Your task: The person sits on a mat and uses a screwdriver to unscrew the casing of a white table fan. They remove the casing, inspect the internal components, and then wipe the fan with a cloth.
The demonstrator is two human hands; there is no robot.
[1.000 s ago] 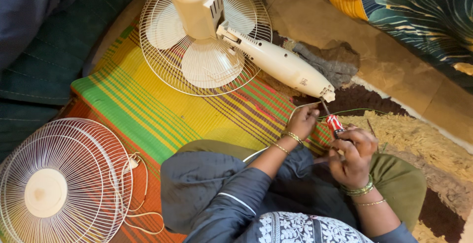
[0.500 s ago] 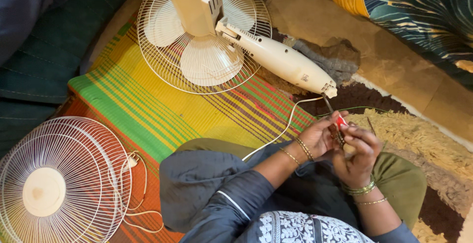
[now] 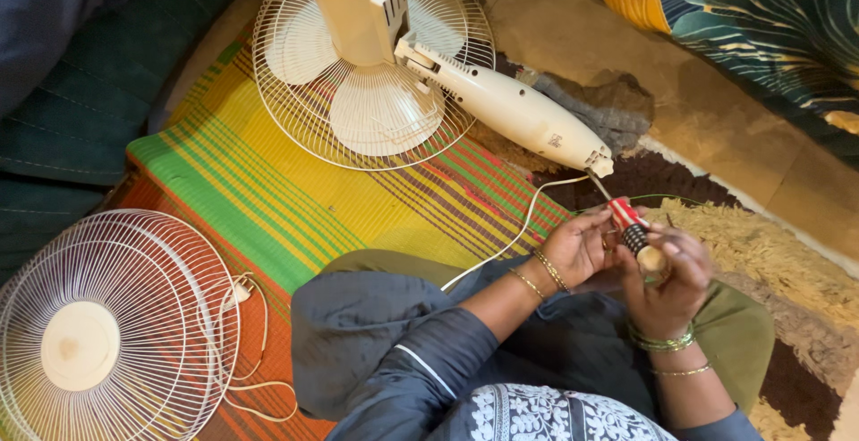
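- the right hand (image 3: pixel 671 271) is curled around a screwdriver (image 3: pixel 631 226), its grip pinching the red and black handle; the thin metal shaft points up toward the fan's pole end.
- the left hand (image 3: pixel 582 246) sits just beside it, fingertips pressed together near the handle; what they pinch is hidden.
- a white cord (image 3: pixel 514 235) runs under the left wrist.
- a loose fan guard (image 3: pixel 107 325) lies on the striped mat (image 3: pixel 268 199).
- farther off, the white fan (image 3: pixel 403 65) lies on its back guard.
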